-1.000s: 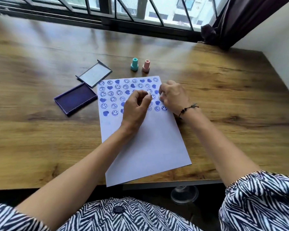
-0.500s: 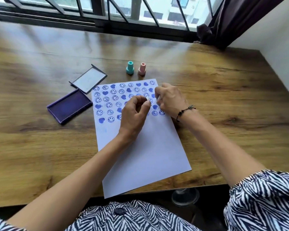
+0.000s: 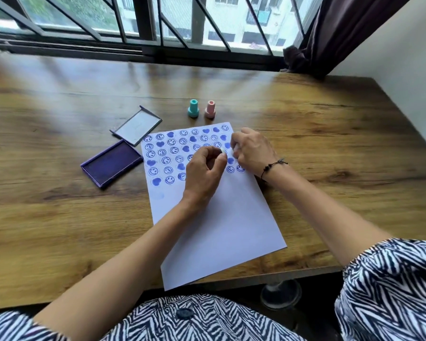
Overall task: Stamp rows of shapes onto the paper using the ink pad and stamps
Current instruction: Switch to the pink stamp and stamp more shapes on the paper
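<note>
- From the head view, we see a white sheet of paper [image 3: 221,222] lying at an angle on the wooden desk [image 3: 330,143], its upper part covered with rows of blue smiley faces and hearts.
- Our left hand [image 3: 203,177] hovers over the stamped rows, its fingers [image 3: 219,159] pinched together on a small white stamp [image 3: 222,150].
- Our right hand [image 3: 252,150] rests at the paper's upper right edge, fingers curled; we cannot tell whether they grip anything.
- The open ink pad [image 3: 111,164] sits just left of the paper, its lid [image 3: 136,127] lying behind it.
- A teal stamp [image 3: 193,108] and a pink stamp [image 3: 210,109] stand upright side by side, just beyond the paper's top edge.
</note>
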A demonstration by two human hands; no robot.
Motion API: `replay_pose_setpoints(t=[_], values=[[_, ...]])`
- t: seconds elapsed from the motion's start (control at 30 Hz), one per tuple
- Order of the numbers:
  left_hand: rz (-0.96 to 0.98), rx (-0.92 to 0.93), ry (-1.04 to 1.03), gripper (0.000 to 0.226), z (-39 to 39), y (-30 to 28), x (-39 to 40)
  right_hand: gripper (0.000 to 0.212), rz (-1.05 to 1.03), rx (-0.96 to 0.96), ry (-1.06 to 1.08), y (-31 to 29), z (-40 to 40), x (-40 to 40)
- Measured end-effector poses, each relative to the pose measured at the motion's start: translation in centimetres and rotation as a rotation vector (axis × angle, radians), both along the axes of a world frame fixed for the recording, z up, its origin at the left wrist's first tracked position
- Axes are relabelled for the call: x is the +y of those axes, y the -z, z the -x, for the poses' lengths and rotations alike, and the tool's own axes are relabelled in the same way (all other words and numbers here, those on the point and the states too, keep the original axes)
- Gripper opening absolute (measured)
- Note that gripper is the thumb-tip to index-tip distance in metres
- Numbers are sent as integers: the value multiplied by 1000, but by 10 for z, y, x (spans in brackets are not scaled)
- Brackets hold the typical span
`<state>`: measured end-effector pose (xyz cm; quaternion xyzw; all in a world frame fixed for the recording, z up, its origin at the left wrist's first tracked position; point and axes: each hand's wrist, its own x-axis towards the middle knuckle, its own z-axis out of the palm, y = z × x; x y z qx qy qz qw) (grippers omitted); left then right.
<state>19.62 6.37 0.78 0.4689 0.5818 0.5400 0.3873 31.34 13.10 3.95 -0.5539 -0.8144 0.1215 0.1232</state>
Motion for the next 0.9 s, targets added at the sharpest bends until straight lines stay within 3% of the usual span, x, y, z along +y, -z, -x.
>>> replay_pose_setpoints(t=[0.07, 0.2, 0.3, 0.5, 0.67, 0.9], values=[[-1, -7, 9, 2, 0, 0, 0, 14, -25, 109, 39, -6, -5, -3], [-10, -4, 7, 3, 0, 2, 0, 7, -252, 513, 257, -18, -28, -16], [-16, 0, 3, 2, 0, 3, 1, 4, -142, 748, 415, -18, -42, -27], [-31, -25, 23, 5, 0, 0, -1, 17, 59, 950, 508, -3, -43, -50], [-36, -100, 196, 8, 0, -9, -8, 14, 294, 1222, 417, -8, -22, -66], [-65, -175, 282, 10, 6, -27, -13, 19, 348, 1281, 337, -19, -5, -75]])
